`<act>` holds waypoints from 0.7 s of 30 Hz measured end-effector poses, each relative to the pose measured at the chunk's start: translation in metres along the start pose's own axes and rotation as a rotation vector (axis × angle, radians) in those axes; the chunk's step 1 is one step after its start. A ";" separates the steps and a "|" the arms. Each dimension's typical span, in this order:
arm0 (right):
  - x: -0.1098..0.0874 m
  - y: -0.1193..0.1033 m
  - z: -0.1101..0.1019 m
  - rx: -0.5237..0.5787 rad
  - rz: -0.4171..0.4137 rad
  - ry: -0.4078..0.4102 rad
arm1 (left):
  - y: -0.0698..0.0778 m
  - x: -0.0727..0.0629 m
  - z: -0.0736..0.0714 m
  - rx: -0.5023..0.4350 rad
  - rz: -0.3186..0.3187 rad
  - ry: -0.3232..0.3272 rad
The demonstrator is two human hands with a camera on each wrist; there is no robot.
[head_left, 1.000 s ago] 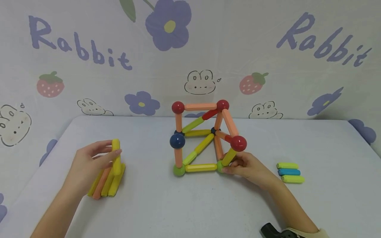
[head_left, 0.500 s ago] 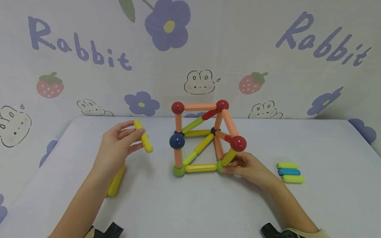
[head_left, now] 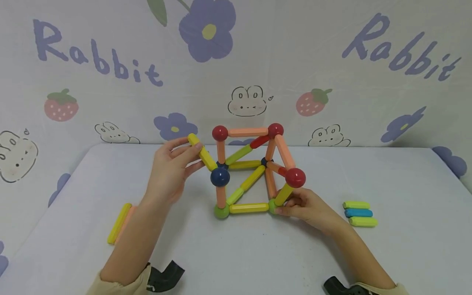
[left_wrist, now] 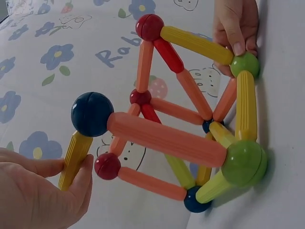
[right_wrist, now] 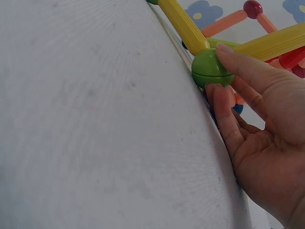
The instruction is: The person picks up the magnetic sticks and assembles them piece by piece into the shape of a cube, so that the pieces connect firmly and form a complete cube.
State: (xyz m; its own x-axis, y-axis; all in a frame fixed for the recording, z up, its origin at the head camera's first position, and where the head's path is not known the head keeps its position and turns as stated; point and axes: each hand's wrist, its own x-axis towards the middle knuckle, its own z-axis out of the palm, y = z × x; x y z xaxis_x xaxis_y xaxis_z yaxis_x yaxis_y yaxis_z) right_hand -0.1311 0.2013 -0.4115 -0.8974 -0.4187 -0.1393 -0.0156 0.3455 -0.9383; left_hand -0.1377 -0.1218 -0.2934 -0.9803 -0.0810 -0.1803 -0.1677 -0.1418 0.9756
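Note:
A frame of coloured rods and balls [head_left: 249,208] stands mid-table, with red balls on top, green balls at the front base and blue balls between. My left hand [head_left: 171,172] pinches a yellow rod [head_left: 202,151] between thumb and fingers. The rod's lower end meets the front blue ball [head_left: 220,177]; in the left wrist view it sits against that blue ball [left_wrist: 92,114]. My right hand [head_left: 311,209] grips the front right green ball [right_wrist: 210,68] at the base, thumb on one side and fingers beneath.
On the left, a yellow rod [head_left: 119,223] and an orange rod lie side by side, partly hidden by my left forearm. Three short rods, two lime ones and a blue rod [head_left: 358,213], lie in a row at right. A patterned cloth [head_left: 287,49] hangs behind the table.
My left hand has carried the yellow rod from above the left pile, rightward and up to the front blue ball, tilting it on the way. My right hand has stayed at the green ball.

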 end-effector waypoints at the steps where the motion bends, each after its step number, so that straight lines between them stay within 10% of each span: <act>1: 0.000 0.000 0.000 -0.003 0.001 0.002 | -0.001 0.001 0.002 -0.002 0.001 -0.002; 21: -0.001 -0.002 0.000 -0.026 -0.007 0.004 | -0.016 0.020 0.020 -0.024 -0.095 -0.081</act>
State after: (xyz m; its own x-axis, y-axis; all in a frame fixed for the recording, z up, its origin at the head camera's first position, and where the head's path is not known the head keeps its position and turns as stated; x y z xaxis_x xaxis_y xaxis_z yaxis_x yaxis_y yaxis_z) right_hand -0.1304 0.2013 -0.4095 -0.8990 -0.4178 -0.1314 -0.0332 0.3642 -0.9307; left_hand -0.1564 -0.1018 -0.3098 -0.9656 0.0137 -0.2598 -0.2583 -0.1684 0.9513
